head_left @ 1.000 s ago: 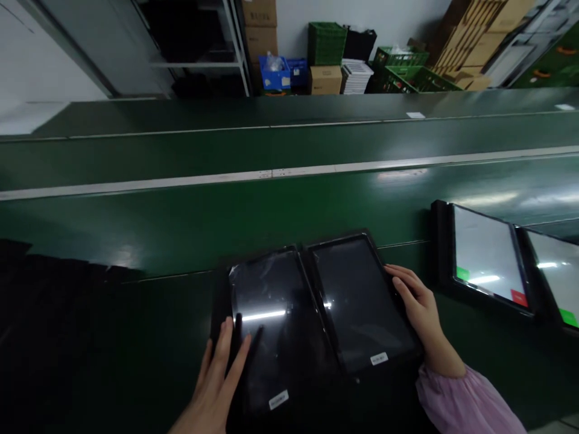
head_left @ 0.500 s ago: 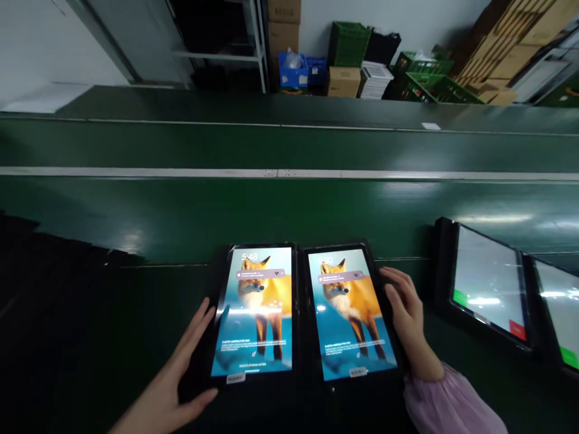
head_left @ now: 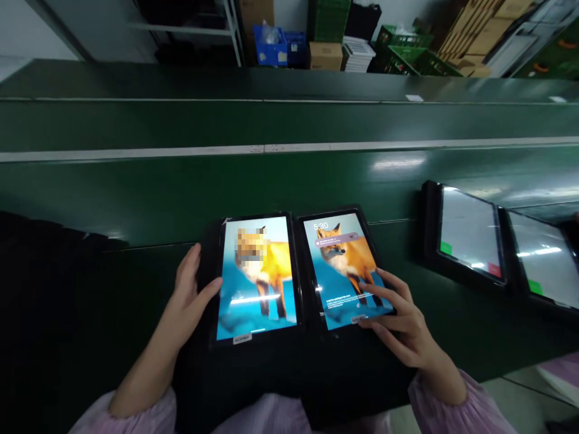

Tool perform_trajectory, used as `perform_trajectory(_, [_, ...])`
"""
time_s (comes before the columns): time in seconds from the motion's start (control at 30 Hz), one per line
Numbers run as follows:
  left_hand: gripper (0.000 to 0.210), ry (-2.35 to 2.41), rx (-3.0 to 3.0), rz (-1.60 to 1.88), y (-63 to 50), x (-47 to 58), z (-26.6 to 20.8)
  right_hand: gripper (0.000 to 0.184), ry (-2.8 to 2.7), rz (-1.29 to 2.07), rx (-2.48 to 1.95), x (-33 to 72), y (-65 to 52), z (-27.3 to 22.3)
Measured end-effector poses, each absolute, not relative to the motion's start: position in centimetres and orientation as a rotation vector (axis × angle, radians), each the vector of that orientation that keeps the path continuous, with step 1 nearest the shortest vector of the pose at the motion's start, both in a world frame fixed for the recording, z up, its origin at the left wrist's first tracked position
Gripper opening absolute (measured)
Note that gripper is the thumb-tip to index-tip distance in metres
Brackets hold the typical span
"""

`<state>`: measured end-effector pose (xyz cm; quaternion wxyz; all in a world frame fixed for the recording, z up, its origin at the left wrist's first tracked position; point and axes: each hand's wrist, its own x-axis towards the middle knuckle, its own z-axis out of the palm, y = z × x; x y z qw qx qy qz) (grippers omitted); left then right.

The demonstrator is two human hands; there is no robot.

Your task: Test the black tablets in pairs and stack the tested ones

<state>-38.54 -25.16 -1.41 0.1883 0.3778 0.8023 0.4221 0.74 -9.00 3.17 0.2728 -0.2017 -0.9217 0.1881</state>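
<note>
Green bench (head_left: 181, 187) | crate (head_left: 329, 21), box (head_left: 325, 56) beyond | left tablet (head_left: 266, 283), right tablet (head_left: 337, 274), lit, side by side on bench | pale tablets (head_left: 470, 229) farther right | left hand (head_left: 183, 310) at left tablet's left edge, thumb wide of fingers | right hand (head_left: 409, 322), fingers spread, covering right tablet's lower right corner

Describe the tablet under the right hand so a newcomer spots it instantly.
On the green workbench, a left tablet and a right tablet lie side by side, both showing a fox. The right hand is over the right one's lower part. Unlike its neighbour, that tablet shows the time 5:30 and lines of white text.
</note>
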Motion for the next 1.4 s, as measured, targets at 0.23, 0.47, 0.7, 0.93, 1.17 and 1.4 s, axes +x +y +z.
perform_trajectory(0.23, [0.087, 2.141, 0.881, 1.309, -29.4, -36.7, -2.7, 0.049, -2.139, 0.82, -1.143, 1.5, -6.6, 0.9])
perform_trajectory(0.47, [0.081, 2.116, 0.898, 1.37, -26.5, -36.3, -1.8, 0.049, -2.068, 0.902, -1.141, 0.2, -4.0, 0.2])
perform_trajectory(0.7, [0.08, 2.163, 0.917, 1.22, -25.4, -38.0, -1.8, 0.033, -2.085, 0.695, -1.083, -0.3, -3.9, 2.2])
perform_trajectory(0.93, [0.093, 2.239, 1.2, 0.863, -27.3, -39.0, -1.0, 0.031, -2.449, 0.381, -0.491, -0.9, -5.9, 4.6])
perform_trajectory(1.17, [0.126, 2.292, 1.203, 0.654, -26.6, -38.5, -0.2, 0.035, -2.262, 0.265, -0.817, -1.1, -6.1, 4.2])
perform_trajectory(1.4, [0.106, 2.431, 0.784, 0.852, -23.9, -36.9, 1.5, 0.032, -2.267, 0.209, -0.734, -2.2, -7.2, 4.3])
